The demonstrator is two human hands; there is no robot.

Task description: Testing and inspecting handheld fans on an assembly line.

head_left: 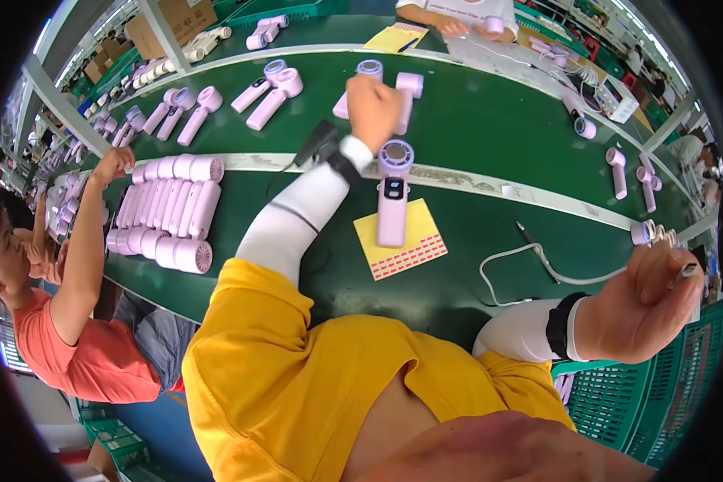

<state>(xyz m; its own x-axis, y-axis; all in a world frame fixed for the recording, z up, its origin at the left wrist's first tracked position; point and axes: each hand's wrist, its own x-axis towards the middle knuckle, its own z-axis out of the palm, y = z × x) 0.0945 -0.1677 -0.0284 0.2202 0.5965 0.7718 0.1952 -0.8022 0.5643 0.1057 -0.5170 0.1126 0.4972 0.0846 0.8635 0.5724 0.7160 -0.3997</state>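
Fan (392, 215) on card (422, 228) — right fingers (659, 279) tight round cable (580, 281) — left fingers (375, 98) curled, hold unclear

Fan (392, 221) on sheet (422, 221); fan row (167, 205) left, crate (659, 410) right.

Over there, a lilac handheld fan (392, 221) lies face up just on the near side of the left grip (373, 108), round head toward it, dark display lit. Another lilac fan (369, 67) is partly hidden behind that grip. A pale cable (580, 281) loops leftward from the right grip (643, 301), its metal plug (687, 271) poking out.
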